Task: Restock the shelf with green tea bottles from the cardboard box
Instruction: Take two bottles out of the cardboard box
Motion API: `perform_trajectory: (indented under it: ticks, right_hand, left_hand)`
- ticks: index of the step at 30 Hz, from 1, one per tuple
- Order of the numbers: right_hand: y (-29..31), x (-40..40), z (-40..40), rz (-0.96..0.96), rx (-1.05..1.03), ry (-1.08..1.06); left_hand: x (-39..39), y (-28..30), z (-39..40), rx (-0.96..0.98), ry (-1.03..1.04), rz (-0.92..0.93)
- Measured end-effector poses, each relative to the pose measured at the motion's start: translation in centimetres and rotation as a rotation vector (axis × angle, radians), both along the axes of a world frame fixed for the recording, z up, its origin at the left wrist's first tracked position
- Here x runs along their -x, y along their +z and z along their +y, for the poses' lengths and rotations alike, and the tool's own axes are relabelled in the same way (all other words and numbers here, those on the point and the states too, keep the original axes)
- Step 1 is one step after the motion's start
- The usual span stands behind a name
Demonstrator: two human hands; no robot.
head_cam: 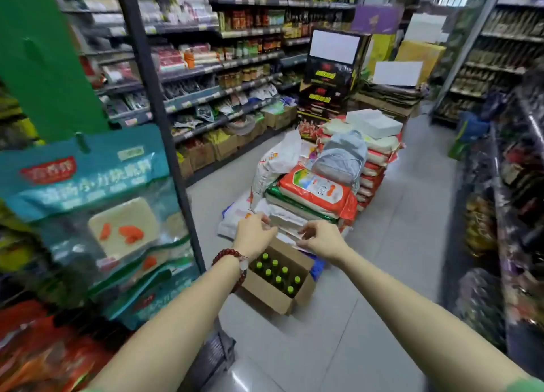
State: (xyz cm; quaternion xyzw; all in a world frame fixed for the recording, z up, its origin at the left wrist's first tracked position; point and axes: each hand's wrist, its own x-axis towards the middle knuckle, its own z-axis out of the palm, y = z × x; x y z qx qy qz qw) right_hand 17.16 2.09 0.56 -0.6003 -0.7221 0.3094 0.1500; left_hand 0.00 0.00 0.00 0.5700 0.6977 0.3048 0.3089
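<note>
Item 1, cardboard box (pixel 272 293): on the floor (pixel 368 318) at our 12 o'clock, top open, flaps turned outward so the contents can be lifted straight up.

Item 2, green tea bottles (pixel 278 275): upright in rows inside the box, green caps up, none removed by either hand. Gaps in the rows are hard to judge from here.

Item 3, left hand (pixel 253 233): reaching over the far edge of the box at 11 o'clock, fingers curled, apparently pinching a pale flap or wrapper edge; what exactly it grips we cannot tell. A bead bracelet (pixel 232 262) sits on that wrist.

Item 4, right hand (pixel 319 238): at 1 o'clock, just beside the left, fingers bent in a similar pinch at the same pale edge. We judge both hands are clearing the opening before picking bottles.

Item 5, stacked rice sacks (pixel 318 193): piled directly behind the box at 12 o'clock, touching or nearly so; this crowds the far flap.

Item 6, shelves (pixel 223 67): stocked, running along 10 to 11 o'clock; more at 2 o'clock. Which shelf takes the tea is not evident.

Item 7, hanging snack packets (pixel 97 203): close at 9 o'clock, blurred.
</note>
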Motion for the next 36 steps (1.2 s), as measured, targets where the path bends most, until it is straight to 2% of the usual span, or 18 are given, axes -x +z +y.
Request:
perform_trajectory:
  ticks: [7,14,18,23,29,36]
  right_hand:
    - [-0.3,0.4,11.2,-0.019,0.030,0.045]
    - [-2.7,1.8,24.1,-0.042,0.037,0.247]
    - [-4.7,2.6,29.9,-0.080,0.106,0.393]
    - [-7.8,3.5,34.5,-0.050,0.157,0.415]
    - [-17.3,4.9,39.0,0.049,0.204,0.399]
    - [-35.4,5.9,42.2,0.098,0.220,0.425]
  left_hand:
    - [0.9,-0.3,10.1,0.004,0.130,-0.046]
    - [0.7,-2.8,19.0,0.044,0.379,-0.060]
    - [0.9,-4.9,22.2,0.101,0.500,-0.063]
    - [1.7,-8.0,24.0,0.142,0.607,-0.078]
    - [2.5,-18.2,27.1,0.183,0.684,-0.113]
    - [1.6,-35.9,30.0,0.150,0.779,-0.204]
